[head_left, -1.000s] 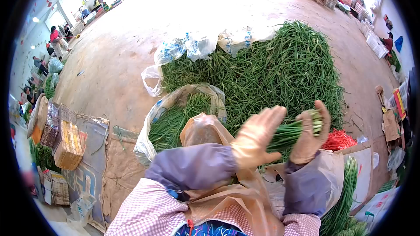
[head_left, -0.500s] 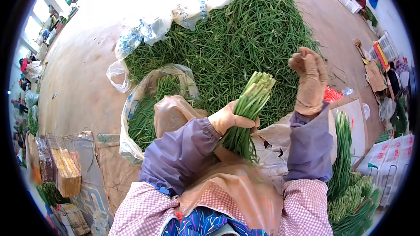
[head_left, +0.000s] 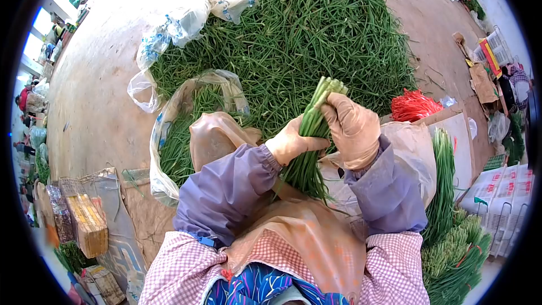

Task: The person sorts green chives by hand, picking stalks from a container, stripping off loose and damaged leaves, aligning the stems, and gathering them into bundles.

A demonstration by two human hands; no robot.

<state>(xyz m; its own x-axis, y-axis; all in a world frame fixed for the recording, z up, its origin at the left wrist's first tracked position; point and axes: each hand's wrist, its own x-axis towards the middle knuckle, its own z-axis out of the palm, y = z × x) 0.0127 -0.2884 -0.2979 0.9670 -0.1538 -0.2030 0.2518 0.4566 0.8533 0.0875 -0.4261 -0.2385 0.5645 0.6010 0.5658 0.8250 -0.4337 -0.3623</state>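
Note:
My left hand, gloved, is wrapped round a bunch of chive stems held above my lap. Its pale cut ends point up and its green length hangs down between my arms. At the upper right side of the bunch is my right hand, also gloved, with fingers curled and pinched against the stems near the cut ends. Whether it pinches a single stem cannot be made out. Beyond both hands spreads a large heap of loose green stems. A plastic bag with more stems stands left of my knee.
Red ties lie in a pile at the heap's right edge. Tied green bundles rest at my right, near white crates. Cardboard and a wrapped box are at my left. Other people are along the far walls.
My right hand has come down and left from beside the heap to the cut ends of the bunch. My left hand still grips the bunch. The view has shifted slightly.

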